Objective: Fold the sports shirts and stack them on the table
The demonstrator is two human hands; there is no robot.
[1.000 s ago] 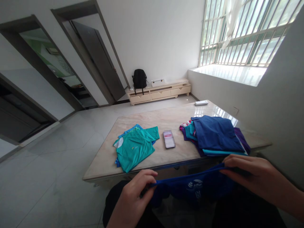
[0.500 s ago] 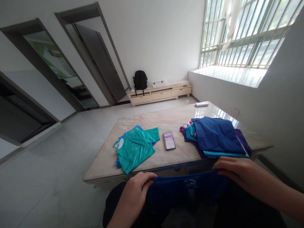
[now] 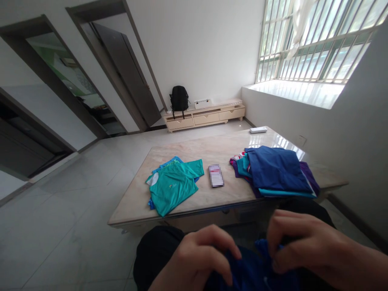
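A dark blue garment (image 3: 254, 273) lies bunched over my lap at the bottom of the view. My left hand (image 3: 198, 260) is closed on its left part, fingers curled into the cloth. My right hand (image 3: 298, 246) pinches its right part, close beside the left hand. On the marble table (image 3: 212, 151) ahead lie a teal shirt (image 3: 172, 188) on the left and a stack of blue, teal and purple clothes (image 3: 274, 171) on the right.
A small flat packet (image 3: 216, 176) lies mid-table between the piles. A white remote (image 3: 258, 129) rests at the table's far edge. A low cabinet (image 3: 204, 115) with a black backpack (image 3: 178, 99) stands against the far wall. Doorways open on the left; a barred window is on the right.
My hands have come together and dropped toward my lap, gathering the blue garment that was stretched wide between them.
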